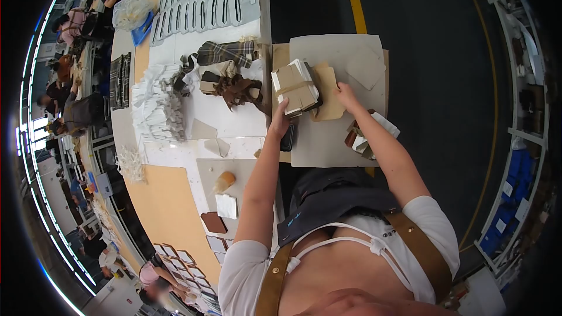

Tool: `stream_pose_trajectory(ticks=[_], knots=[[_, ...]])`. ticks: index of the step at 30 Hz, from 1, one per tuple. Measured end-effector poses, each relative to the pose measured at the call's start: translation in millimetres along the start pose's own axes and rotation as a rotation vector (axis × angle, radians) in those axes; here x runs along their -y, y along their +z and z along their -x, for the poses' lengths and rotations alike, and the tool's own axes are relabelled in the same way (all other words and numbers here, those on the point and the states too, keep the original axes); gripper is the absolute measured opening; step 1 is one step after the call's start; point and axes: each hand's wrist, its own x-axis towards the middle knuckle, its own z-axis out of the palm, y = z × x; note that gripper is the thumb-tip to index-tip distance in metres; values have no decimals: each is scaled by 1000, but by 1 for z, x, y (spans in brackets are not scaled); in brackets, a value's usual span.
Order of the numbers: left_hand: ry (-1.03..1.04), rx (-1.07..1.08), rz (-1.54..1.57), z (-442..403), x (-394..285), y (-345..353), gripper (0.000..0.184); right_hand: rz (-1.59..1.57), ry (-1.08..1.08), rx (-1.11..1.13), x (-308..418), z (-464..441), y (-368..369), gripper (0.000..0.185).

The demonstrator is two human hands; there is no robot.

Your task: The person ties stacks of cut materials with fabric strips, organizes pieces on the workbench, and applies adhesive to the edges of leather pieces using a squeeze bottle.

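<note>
Keep the banded bundle [294, 86] level, gripped at its near corner in the left hand [280, 118]; pinch the tan sheet [326, 90] lightly by its edge, as now with the right hand [348, 97], to avoid creasing; count one bundle, just ahead of the left fingers; one sheet, between bundle and right fingers; one bottle [224, 182], one white pad [226, 206], one brown square [213, 222], left of the left fingers, nearer the body.

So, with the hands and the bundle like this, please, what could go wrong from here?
The pile under the right forearm lies near the worktop's edge; the arm might knock it to the floor. Also, the bundle in the left hand has uneven layers and one visible band, so pieces could slip out.
</note>
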Motion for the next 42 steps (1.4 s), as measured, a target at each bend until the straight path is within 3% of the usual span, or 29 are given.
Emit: stream_pose_trajectory(ticks=[5,8,12,15,18,20,26,28,34,37,40,42], knots=[[132,-30,-197,-15,3,23,73,-19,-1,49,5,6,3,24],[123,-166,-287,-28,13,18,73,-150,-77,58,-7,4,16,23],[125,-215,-317,-33,13,8,75,-33,-50,-62,-10,6,11,21],[92,-125,-191,-27,2,-2,72,-57,19,-166,-12,7,-8,17],[67,-15,-119,-5,-18,-2,59,-82,145,-260,-6,6,-27,20],[54,0,-65,10,-25,-9,51,-157,149,-235,1,2,-27,22],[229,-28,8,76,-64,-27,56,-391,93,-70,51,-15,18,25],[260,-45,30,102,-77,-39,59,-305,123,25,57,-30,49,30],[285,-91,-33,129,-91,-48,63,60,11,-49,75,-25,100,45],[264,-101,-40,112,-83,-45,64,311,-97,-337,90,12,81,53],[238,-84,-57,81,-77,-39,63,155,-90,-258,66,33,59,55],[238,-16,-53,52,-71,-39,61,107,-205,-254,51,56,39,49]])
